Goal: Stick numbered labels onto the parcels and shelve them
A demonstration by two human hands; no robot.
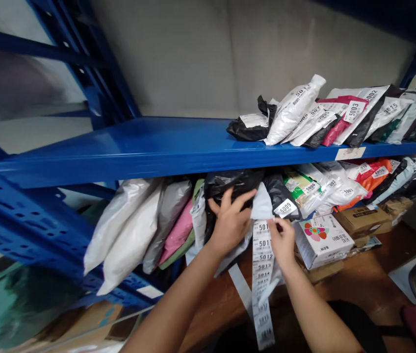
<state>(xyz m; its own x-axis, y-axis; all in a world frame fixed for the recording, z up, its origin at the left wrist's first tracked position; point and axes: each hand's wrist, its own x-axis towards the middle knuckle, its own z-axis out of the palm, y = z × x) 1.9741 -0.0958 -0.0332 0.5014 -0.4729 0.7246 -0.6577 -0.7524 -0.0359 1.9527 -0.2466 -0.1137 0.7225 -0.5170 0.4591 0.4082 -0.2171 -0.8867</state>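
White label strip (pixel 262 274) hanging near, below black parcel (pixel 230 180).
Right hand (pixel 282 242): fingers clamped on the label strip's upper end. Left hand (pixel 230 223): fingers spread apart against the black parcel. Parcel 5009 (pixel 277 190) lies right; blue shelf (pixel 149 142) spans above; white box (pixel 325 242) sits farther right.

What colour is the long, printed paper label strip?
The strip is white with black numbers; head view.

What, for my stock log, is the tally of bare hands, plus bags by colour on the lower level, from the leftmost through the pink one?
Bare hands: 2
White bags: 2
Grey bag: 1
Pink bag: 1
Total: 6
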